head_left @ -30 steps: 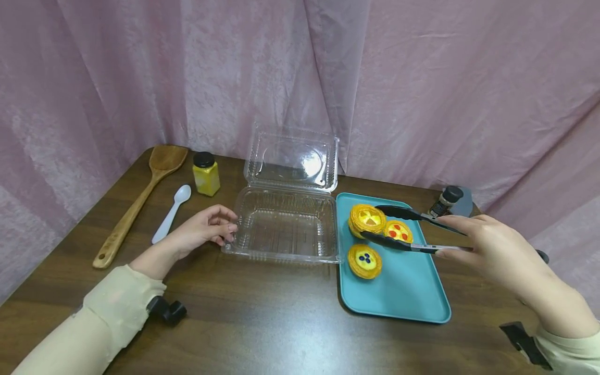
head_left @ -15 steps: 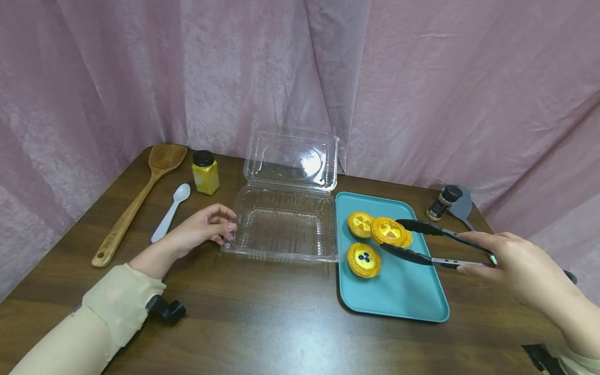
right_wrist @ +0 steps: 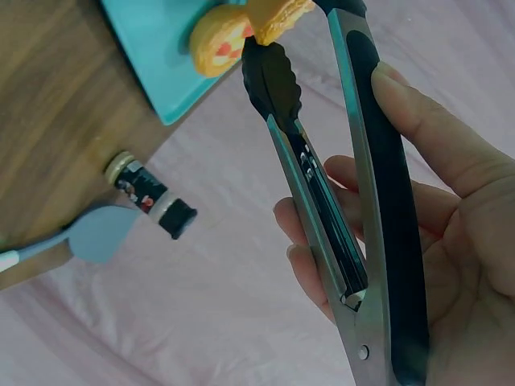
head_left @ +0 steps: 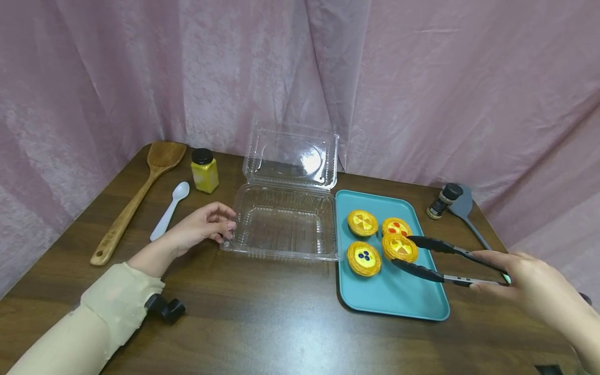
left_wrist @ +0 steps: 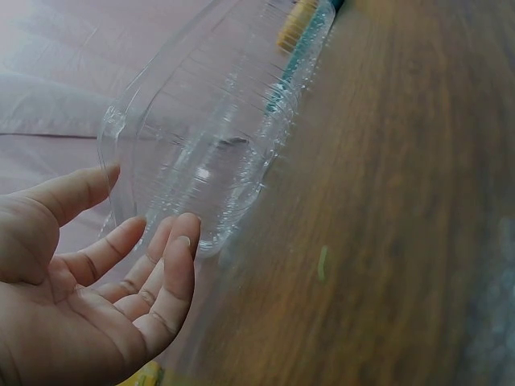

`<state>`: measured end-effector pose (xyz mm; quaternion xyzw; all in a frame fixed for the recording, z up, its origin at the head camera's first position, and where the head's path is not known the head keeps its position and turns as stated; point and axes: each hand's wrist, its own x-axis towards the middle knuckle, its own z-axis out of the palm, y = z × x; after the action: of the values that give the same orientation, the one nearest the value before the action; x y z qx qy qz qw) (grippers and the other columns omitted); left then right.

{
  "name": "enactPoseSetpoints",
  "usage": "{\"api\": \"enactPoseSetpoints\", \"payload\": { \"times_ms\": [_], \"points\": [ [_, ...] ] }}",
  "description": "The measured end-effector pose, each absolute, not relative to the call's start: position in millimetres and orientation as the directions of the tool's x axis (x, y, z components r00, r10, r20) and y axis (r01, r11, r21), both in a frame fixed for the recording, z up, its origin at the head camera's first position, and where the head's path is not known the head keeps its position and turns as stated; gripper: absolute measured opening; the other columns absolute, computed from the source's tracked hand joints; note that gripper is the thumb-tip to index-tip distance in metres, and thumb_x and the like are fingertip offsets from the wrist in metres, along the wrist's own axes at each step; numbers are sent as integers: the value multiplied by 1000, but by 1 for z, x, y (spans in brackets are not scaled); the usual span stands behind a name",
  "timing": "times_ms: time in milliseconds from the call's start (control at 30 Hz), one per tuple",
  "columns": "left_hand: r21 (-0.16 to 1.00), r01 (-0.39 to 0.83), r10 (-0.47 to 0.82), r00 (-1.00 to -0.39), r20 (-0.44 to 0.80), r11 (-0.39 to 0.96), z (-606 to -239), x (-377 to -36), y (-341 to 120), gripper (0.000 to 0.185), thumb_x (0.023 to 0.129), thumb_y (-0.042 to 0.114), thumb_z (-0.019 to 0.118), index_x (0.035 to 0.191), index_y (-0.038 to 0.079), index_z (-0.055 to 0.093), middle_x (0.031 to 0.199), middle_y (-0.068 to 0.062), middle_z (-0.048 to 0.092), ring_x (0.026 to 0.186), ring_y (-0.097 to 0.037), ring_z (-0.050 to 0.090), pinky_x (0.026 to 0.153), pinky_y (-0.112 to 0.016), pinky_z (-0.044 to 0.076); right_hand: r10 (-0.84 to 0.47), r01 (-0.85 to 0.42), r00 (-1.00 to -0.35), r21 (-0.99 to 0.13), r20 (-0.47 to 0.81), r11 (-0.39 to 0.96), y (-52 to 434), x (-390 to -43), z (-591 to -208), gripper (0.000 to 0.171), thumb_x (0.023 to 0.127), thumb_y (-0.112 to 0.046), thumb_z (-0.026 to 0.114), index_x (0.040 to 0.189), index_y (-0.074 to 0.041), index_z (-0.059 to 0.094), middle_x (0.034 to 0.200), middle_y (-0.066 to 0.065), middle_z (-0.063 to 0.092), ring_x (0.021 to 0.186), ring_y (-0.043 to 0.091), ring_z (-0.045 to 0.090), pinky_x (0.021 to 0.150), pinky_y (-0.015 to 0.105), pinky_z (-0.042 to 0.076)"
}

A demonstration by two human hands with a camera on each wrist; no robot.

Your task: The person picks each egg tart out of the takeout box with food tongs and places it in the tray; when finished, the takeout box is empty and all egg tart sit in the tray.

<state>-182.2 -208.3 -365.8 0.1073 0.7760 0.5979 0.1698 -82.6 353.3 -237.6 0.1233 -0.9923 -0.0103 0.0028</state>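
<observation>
My right hand (head_left: 529, 276) grips black-and-silver tongs (right_wrist: 382, 193). Between their tips is an egg tart with pale wedge topping (head_left: 400, 249), over the teal tray (head_left: 398, 299). Whether that tart touches the tray I cannot tell. It partly covers a red-dotted tart (head_left: 396, 226). Left of it on the tray lie another wedge-topped tart (head_left: 362, 223) and a blue-dotted tart (head_left: 364, 259). My left hand (head_left: 203, 226) rests at the left rim of a clear hinged container (head_left: 281, 224), fingers relaxed and thumb at the rim in the left wrist view. The container's lid (head_left: 290, 156) stands raised.
At the left lie a wooden spatula (head_left: 136, 205) and a white spoon (head_left: 171, 211); a yellow jar (head_left: 204, 171) stands behind the spoon. Beyond the tray's right side are a black-capped spice bottle (head_left: 442, 202) and a grey spatula (head_left: 464, 203). A pink curtain (head_left: 422, 94) hangs behind the table.
The tongs and the wedge-topped tart have moved right and toward me from above the left wedge-topped tart, uncovering it. The left hand stays at the container's rim.
</observation>
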Motion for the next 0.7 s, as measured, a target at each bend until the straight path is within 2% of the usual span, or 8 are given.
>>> {"api": "enactPoseSetpoints", "payload": {
  "times_ms": [233, 300, 433, 533, 633, 700],
  "points": [
    [964, -35, 371, -919, -135, 265, -365, -182, -209, 46, 94, 18, 61, 127, -7, 42, 109, -21, 61, 84, -10, 65, 73, -27, 55, -260, -260, -966, 14, -3, 966, 364, -78, -248, 63, 72, -44, 79, 122, -8, 64, 87, -3, 66, 72, 9, 44, 60, 31, 40],
    [963, -35, 371, -919, -135, 266, -365, -182, -209, 45, 94, 18, 61, 127, -7, 42, 110, -22, 61, 84, -10, 65, 73, -27, 55, -259, -259, -966, 2, -5, 966, 367, -77, -251, 63, 73, -45, 79, 122, -9, 63, 91, 1, 69, 74, 8, 47, 61, 32, 42],
    [964, -34, 371, -919, -135, 265, -366, -183, -209, 45, 94, 18, 61, 127, -7, 42, 111, -23, 61, 84, -10, 65, 73, -27, 55, -254, -254, -967, -13, -24, 967, 369, -76, -257, 65, 74, -47, 77, 125, -10, 62, 97, 3, 71, 76, 10, 49, 63, 33, 43],
    [963, -34, 371, -919, -135, 266, -365, -182, -209, 46, 94, 18, 61, 127, -7, 42, 111, -22, 61, 84, -10, 65, 74, -27, 55, -251, -251, -968, -6, -24, 968, 370, -75, -259, 67, 73, -49, 77, 126, -11, 62, 99, 2, 70, 75, 8, 47, 62, 29, 40],
    [963, -34, 372, -918, -136, 268, -365, -182, -209, 46, 94, 19, 61, 127, -7, 42, 111, -22, 61, 85, -9, 65, 74, -27, 54, -247, -246, -969, -29, -32, 969, 371, -75, -260, 68, 73, -48, 78, 126, -10, 61, 106, 11, 70, 82, 15, 54, 64, 35, 44],
    [962, -35, 371, -918, -137, 270, -365, -182, -209, 47, 94, 19, 61, 127, -7, 42, 111, -22, 61, 85, -9, 65, 74, -27, 54, -246, -245, -969, -52, -31, 968, 371, -74, -261, 68, 72, -47, 78, 127, -9, 60, 109, 17, 69, 89, 24, 59, 67, 41, 47]
  ]
}}
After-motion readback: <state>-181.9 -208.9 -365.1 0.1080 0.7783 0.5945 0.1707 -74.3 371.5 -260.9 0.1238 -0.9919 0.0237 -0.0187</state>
